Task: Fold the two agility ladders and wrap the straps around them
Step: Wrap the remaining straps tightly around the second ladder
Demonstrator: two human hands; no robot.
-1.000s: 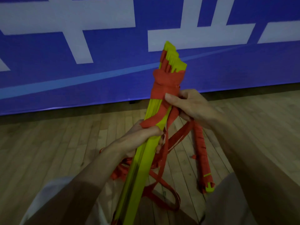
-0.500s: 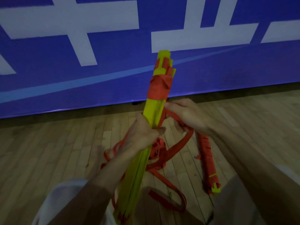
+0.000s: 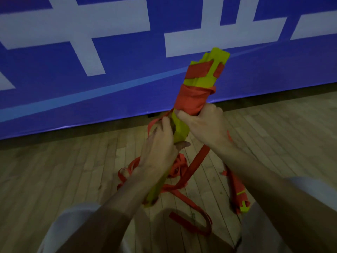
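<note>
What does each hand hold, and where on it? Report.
Left hand grips the ladder bundle at mid-length; right hand grips it at the strap wrap's lower edge.

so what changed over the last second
The right-hand grip drew the red webbing strap round the bundle of yellow-green plastic rungs and clasps it below the wrapped band; the bundle tipped rightward. The left-hand grip still holds the bundle; the second ladder stays on the wooden floor.

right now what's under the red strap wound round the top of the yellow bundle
The stacked yellow rungs: they show above and below the red strap. The stretch under the windings is covered, and the right hand grips over the wrap's lower edge, hiding that part too.
</note>
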